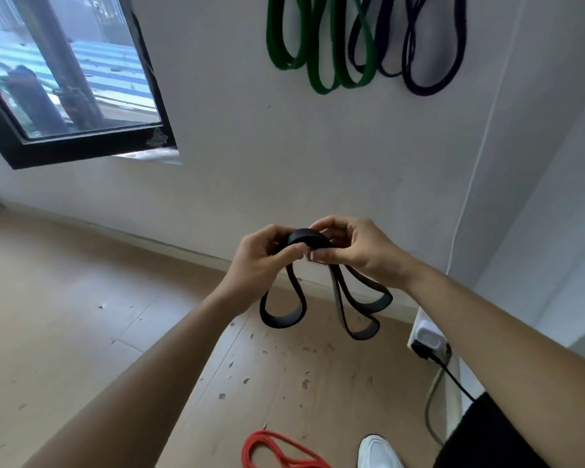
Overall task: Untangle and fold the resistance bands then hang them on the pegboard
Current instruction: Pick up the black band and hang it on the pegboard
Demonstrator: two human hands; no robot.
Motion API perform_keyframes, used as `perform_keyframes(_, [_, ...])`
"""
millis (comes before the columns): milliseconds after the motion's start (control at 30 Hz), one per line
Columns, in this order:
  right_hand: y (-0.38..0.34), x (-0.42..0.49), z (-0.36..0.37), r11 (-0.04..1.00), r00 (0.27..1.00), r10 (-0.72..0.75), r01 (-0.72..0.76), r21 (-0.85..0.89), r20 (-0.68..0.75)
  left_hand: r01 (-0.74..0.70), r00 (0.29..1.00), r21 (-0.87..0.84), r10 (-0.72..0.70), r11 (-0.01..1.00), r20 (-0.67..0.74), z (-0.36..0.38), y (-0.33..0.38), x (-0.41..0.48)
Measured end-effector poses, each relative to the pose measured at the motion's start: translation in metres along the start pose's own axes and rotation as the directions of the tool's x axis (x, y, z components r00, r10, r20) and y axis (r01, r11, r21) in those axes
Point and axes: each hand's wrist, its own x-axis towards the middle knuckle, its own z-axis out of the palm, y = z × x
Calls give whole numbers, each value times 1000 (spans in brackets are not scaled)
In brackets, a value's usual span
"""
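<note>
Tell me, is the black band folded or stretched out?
Folded. Left hand and right hand pinch the black band at its bunched top; loops hang below.

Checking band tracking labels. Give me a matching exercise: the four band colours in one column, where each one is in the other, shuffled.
Bands:
1. black band
2. green bands
3. red band
4. dark purple bands

Where:
A. lying on the floor beside the white shoe
B. hanging on the wall, right of the other hung set
C. gripped by the left hand and right hand
D. hanging on the wall, left of the other hung set

Pairs: 1-C, 2-D, 3-A, 4-B
</note>
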Motion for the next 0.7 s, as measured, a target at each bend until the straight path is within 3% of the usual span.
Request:
perform_keyframes(133, [8, 2, -3, 998, 998, 58, -59, 34, 28, -49, 998, -28, 48, 998, -49, 4, 8, 13])
perform_keyframes(333, [-1, 6, -4, 989, 992, 20, -2, 146, -123, -28, 993, -52, 22, 998, -114, -3, 14, 22])
perform_keyframes(567, [-13, 10, -9, 981, 979, 13, 26, 193, -201, 92, 993, -32, -89, 995, 74, -8, 9, 16])
perform_keyframes(700, [-35, 16, -18, 987, 980, -42, 71, 145, -195, 57, 997, -70, -53, 996, 61, -4, 20, 24])
